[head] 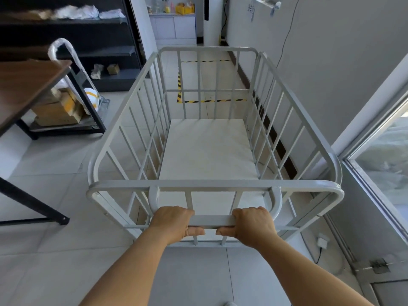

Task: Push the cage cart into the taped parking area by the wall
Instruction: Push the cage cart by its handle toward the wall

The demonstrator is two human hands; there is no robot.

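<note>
Both hands were wrapped around the handle bar (pixel 213 221) at the near end of the white cage cart (pixel 123 129), a flat grey bar that hung below the top rail on two curved brackets. The left hand (pixel 174 221) gripped the bar's left end with fingers curled over the top and the thumb tucked beneath; the right hand (pixel 251 224) held the right end the same way, and a bare stretch of bar showed between them. The cart stood on the pale tiled floor (pixel 55 177) with its long axis pointing away from the person, its right side running close along the grey wall (pixel 331 69). Its white bed (pixel 207 149) carried nothing. Seen through the bars of the far end, the taped parking area (pixel 212 100) lay ahead on the floor against the same wall, marked by yellow-and-black striped tape along its near edge, left edge and far edge; the cart's front end was short of the near strip. To the left stood a brown-topped table (pixel 24 85) with black legs, cardboard boxes (pixel 57 107) stacked under it, and a dark shelving unit (pixel 66 25) beyond. A glass door frame (pixel 375 173) stood at the right.
</note>
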